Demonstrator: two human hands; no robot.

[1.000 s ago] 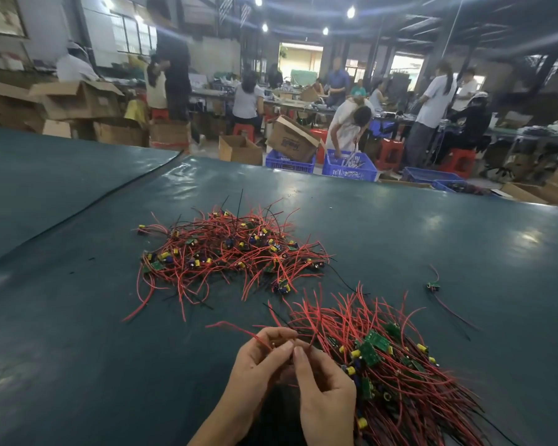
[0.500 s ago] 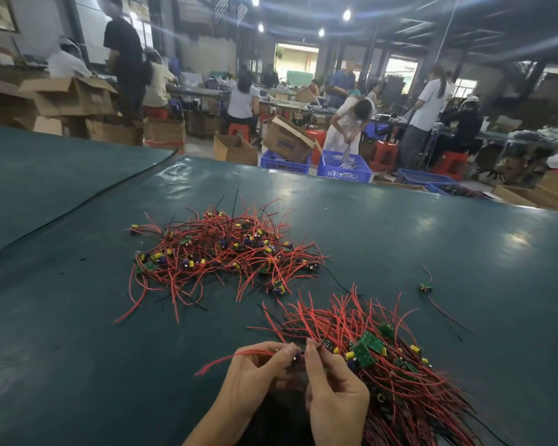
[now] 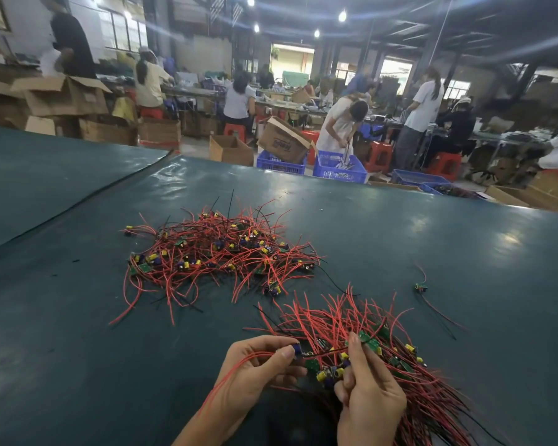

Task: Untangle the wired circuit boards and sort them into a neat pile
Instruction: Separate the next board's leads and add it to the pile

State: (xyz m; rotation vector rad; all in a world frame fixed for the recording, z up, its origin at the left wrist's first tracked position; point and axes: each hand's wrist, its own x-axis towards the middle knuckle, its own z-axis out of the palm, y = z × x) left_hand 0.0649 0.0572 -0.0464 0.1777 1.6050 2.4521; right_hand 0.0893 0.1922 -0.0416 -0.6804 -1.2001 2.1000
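Observation:
Two heaps of small green circuit boards with red and black wires lie on the dark green table (image 3: 78, 349). The tangled heap (image 3: 216, 252) is in the middle. A second heap (image 3: 400, 365), with its wires running roughly one way, lies near me on the right. My left hand (image 3: 255, 371) pinches one wired board (image 3: 298, 350) by its blue part, and its red wire trails down to the left. My right hand (image 3: 368, 391) is at the near heap's left edge, fingers curled around a black wire there.
A single wired board (image 3: 421, 287) lies apart at the right. Beyond the table's far edge stand blue crates (image 3: 339, 169), cardboard boxes (image 3: 229, 149), red stools and several people working at benches. A seam in the table cover runs diagonally at left.
My hands have moved apart: the left one has drawn a single board and its red wire out to the left, while the right one stays on the near heap.

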